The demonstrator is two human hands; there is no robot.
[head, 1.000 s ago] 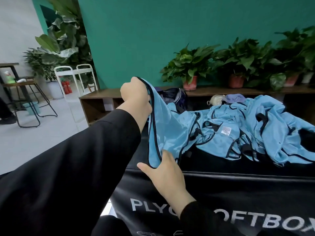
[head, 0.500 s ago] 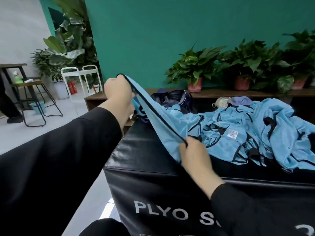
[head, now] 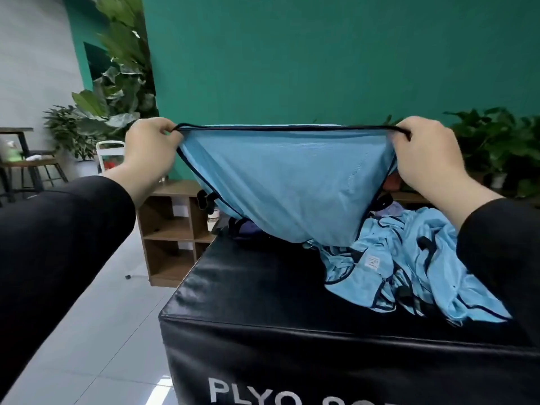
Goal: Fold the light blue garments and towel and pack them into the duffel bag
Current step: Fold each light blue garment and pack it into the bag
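Holding a garment [head: 292, 185] up by its dark-trimmed edge, the person has a hand at each end: the left hand [head: 150, 150] pinches the left end, the right hand [head: 425, 156] the right, fingers curled round the trim on both sides. The edge is drawn taut and nearly level between them, at about chest height, which looks meant to let the cloth hang free and show its shape before any fold is made. The lower part sags to a point that just reaches the pile [head: 409, 267] of other light blue garments lying crumpled on the right of the black box [head: 263, 302], so it is not yet fully clear of them.

The box, a padded plyo box, serves as the table, and its near left part is bare black surface, a likely place to lay the piece flat.

A dark bag [head: 242, 229], probably the duffel, peeps out at the far edge of the box under the raised cloth; most of it is hidden, and I cannot tell whether it is open. A wooden shelf [head: 172, 229] stands beyond to the left, potted plants [head: 496, 141] along the green wall at right.

By my reckoning folding has barely begun.
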